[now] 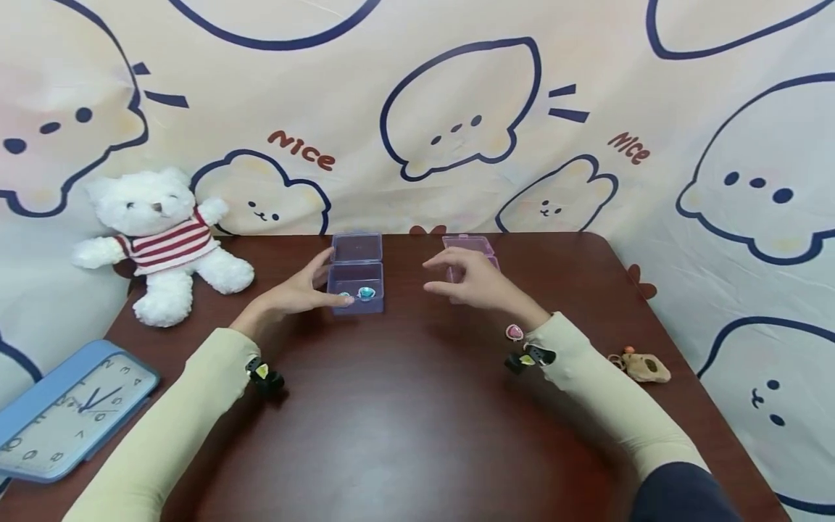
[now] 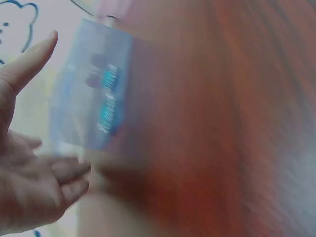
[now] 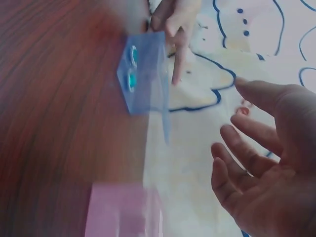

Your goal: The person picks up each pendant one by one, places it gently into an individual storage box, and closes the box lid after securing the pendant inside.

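Note:
A clear bluish-purple plastic box [image 1: 356, 304] stands on the table with its hinged lid [image 1: 356, 248] raised. Inside lie two teal gem pieces with silvery rims, one of them the right-hand gem [image 1: 367, 293]. My left hand [image 1: 296, 290] is at the box's left side, its thumb overlapping the front wall in the head view; its fingers are spread and relaxed. Over a pink clear box [image 1: 491, 262], also with lid raised, hovers my right hand [image 1: 479, 279]. In the right wrist view, its loosely bent fingers [image 3: 247, 153] hold nothing. Part of the pink box is hidden behind this hand.
A pink gem piece [image 1: 514, 332] lies beside the right wrist. A beige keychain-like item [image 1: 646, 368] is near the right edge. At left sit a white teddy bear [image 1: 166, 243] in a striped shirt and a blue clock [image 1: 78, 409]. Patterned cloth [image 1: 404, 203] hangs behind the table [image 1: 391, 435].

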Tool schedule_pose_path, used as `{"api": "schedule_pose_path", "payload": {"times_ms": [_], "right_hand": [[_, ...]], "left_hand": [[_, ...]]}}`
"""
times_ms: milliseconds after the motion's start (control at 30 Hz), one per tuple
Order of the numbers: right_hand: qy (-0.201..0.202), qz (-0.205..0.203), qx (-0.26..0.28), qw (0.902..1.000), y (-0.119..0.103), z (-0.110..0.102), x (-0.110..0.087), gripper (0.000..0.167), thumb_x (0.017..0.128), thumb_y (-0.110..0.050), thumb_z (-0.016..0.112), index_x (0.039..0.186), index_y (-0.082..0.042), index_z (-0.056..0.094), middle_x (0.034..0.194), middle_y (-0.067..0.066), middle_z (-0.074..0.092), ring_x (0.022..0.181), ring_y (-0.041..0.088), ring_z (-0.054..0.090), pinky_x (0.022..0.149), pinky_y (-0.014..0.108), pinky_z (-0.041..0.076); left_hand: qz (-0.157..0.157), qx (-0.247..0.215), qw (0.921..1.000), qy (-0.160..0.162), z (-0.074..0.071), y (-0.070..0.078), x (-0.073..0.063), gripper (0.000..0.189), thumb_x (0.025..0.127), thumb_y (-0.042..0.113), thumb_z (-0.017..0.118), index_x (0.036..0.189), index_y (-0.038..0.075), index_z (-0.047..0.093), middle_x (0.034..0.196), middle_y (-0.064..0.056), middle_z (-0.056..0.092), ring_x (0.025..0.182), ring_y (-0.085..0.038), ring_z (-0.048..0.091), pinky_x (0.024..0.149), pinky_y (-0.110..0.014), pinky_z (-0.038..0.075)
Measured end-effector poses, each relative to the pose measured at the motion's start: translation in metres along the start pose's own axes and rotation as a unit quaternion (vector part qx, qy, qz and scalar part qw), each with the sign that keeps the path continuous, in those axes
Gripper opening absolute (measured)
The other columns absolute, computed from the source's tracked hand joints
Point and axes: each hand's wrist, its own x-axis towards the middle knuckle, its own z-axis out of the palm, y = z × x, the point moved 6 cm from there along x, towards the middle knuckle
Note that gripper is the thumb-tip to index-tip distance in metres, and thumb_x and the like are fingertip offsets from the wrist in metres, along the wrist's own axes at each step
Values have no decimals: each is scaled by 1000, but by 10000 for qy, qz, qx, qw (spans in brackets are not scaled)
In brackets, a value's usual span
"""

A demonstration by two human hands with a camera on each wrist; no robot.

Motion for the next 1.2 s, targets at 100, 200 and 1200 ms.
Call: {"api": "schedule_pose_path", "payload": {"times_ms": [100, 200, 1200], "right_hand": [[35, -47, -76, 10000, 6, -16, -19, 38, 88, -31, 83, 121, -14, 75, 117, 7, 75, 85, 22, 66, 73, 30, 56], [76, 71, -116, 9999, 18, -32, -43, 38, 88, -27, 84, 120, -9, 74, 115, 11, 75, 92, 24, 67, 78, 35, 58], [-550, 1465, -873, 9838, 110, -17, -127, 37, 83, -26, 87, 114, -10, 76, 99, 6, 68, 87, 16, 60, 73, 29, 51]], "left_hand": [[300, 517, 9968, 524, -6, 20, -2, 116, 87, 38, 82, 166, 26, -2, 171, -18, 14, 158, -42, 14, 124, -70, 15], [740, 1325, 9829, 1038, 4, 53, -1, 112, 85, 49, 81, 166, 25, 8, 172, -12, 14, 158, -37, 16, 124, -67, 20], [831, 228, 9963, -49, 155, 80, 113, 97, 94, 23, 74, 165, 9, 10, 161, -20, 36, 149, -33, 39, 127, -51, 25]]}}
